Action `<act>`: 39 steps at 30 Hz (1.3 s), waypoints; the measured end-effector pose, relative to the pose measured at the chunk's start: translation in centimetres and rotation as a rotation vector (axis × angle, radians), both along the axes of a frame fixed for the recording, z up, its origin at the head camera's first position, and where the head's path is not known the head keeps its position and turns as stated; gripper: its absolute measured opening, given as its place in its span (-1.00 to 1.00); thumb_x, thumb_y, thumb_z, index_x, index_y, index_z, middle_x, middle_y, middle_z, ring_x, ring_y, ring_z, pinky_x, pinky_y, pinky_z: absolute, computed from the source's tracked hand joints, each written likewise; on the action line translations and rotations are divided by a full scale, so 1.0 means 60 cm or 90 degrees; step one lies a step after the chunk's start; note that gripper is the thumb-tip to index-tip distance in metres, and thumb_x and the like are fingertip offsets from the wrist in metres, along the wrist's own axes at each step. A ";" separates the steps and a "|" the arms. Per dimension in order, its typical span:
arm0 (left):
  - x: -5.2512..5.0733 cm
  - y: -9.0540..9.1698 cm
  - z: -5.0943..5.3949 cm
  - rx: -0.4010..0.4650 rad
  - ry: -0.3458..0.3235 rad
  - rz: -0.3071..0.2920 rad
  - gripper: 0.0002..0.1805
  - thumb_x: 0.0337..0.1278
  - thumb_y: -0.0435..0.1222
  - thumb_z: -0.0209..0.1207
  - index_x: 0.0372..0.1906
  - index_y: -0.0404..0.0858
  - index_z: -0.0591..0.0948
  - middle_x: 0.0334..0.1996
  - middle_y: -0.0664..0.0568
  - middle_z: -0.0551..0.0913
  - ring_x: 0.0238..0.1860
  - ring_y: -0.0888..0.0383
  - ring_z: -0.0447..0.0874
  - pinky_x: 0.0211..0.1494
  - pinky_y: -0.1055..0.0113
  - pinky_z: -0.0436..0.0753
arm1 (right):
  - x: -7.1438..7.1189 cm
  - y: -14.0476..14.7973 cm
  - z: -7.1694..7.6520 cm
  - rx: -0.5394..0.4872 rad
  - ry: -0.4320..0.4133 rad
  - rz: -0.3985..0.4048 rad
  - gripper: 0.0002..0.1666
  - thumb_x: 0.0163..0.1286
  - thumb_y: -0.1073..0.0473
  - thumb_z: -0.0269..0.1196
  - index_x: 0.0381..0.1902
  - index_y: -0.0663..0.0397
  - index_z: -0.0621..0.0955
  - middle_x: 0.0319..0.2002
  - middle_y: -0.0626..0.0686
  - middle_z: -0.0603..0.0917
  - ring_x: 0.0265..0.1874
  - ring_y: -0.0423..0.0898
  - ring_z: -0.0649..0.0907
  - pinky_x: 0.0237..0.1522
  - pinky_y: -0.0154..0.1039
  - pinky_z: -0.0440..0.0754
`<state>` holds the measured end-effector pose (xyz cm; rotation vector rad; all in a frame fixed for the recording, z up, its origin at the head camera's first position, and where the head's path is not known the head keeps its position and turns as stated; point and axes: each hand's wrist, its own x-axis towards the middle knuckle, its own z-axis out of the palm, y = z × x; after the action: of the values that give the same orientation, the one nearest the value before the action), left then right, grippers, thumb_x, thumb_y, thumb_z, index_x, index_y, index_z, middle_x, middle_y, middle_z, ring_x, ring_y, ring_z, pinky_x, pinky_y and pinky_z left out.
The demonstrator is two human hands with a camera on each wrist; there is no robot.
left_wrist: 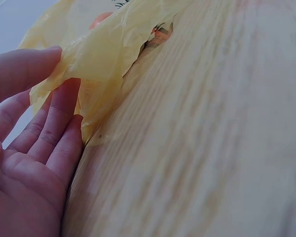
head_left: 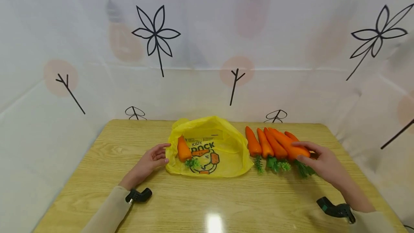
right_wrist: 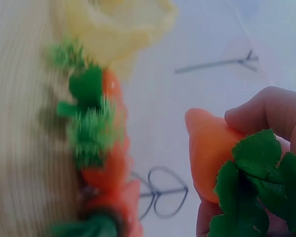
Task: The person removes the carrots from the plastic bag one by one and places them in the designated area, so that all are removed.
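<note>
A yellow plastic bag [head_left: 231, 161] with a printed cartoon figure lies on the table, its mouth spread wide. One orange carrot [head_left: 184, 150] with a frilly green top is inside, at the bag's left. My left hand [head_left: 151, 161] holds the bag's left edge between thumb and fingers [left_wrist: 54, 126]. To the right of the bag, several carrots [head_left: 265, 146] lie side by side, tips pointing away. My right hand [head_left: 326, 163] grips another carrot [right_wrist: 209, 153] with broad green leaves, above the row's right end. Leaves and fingers hide part of that carrot.
The wooden table [head_left: 181, 200] ends at a white cloth backdrop [head_left: 200, 92] with drawn flowers and twigs. Cloth also hangs along both sides. A black wrist camera sits on each forearm, the left one [head_left: 139, 195] above the table's near part.
</note>
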<state>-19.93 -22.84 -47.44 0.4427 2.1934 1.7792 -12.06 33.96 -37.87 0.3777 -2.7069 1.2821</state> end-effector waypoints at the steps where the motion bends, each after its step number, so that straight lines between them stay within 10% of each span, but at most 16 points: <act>1: 0.000 -0.001 -0.001 -0.002 0.003 -0.001 -0.31 0.31 -0.22 0.28 0.47 -0.18 0.31 0.32 -0.23 0.32 0.16 0.02 0.44 0.11 0.38 0.52 | -0.001 0.008 -0.002 0.001 -0.012 -0.009 -0.56 0.46 0.22 0.25 0.26 0.19 0.55 -0.01 -0.26 0.58 -0.35 -0.10 0.65 -0.48 -0.23 0.54; 6: 0.000 -0.002 -0.001 0.003 0.014 -0.006 -0.32 0.33 -0.25 0.26 0.47 -0.23 0.29 0.30 -0.28 0.31 0.13 0.01 0.44 0.10 0.39 0.52 | -0.007 0.042 -0.013 0.010 -0.041 -0.036 -0.52 0.50 0.14 0.22 0.31 0.18 0.51 0.08 -0.06 0.51 -0.28 -0.21 0.65 -0.50 -0.22 0.56; 22: -0.001 -0.001 -0.002 0.005 0.014 -0.006 -0.33 0.34 -0.26 0.26 0.47 -0.22 0.29 0.31 -0.28 0.31 0.18 -0.05 0.42 0.13 0.40 0.51 | -0.029 0.115 -0.054 0.022 -0.045 -0.105 -0.41 0.51 0.05 0.21 0.33 0.32 0.46 -0.01 -0.54 0.38 -0.17 -0.57 0.46 -0.29 -0.46 0.51; 31: 0.001 -0.001 -0.001 0.006 0.015 -0.007 -0.33 0.34 -0.27 0.25 0.47 -0.23 0.30 0.31 -0.28 0.30 0.18 -0.06 0.41 0.12 0.40 0.51 | -0.040 0.131 -0.069 0.058 -0.082 -0.139 -0.31 0.52 -0.06 0.16 0.40 0.30 0.40 0.27 0.40 0.43 -0.15 -0.62 0.35 -0.29 -0.51 0.47; 39: 0.000 -0.001 -0.004 0.005 0.016 -0.006 -0.33 0.34 -0.26 0.25 0.47 -0.22 0.30 0.34 -0.26 0.28 0.20 -0.02 0.42 0.14 0.39 0.51 | -0.047 0.142 -0.083 0.069 -0.064 -0.155 -0.32 0.51 -0.06 0.19 0.35 0.35 0.44 0.23 0.45 0.46 -0.16 -0.64 0.34 -0.29 -0.56 0.45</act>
<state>-19.92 -22.90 -47.66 0.4793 2.1979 1.7868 -14.90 42.50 -42.83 -0.0087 -2.8046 1.1208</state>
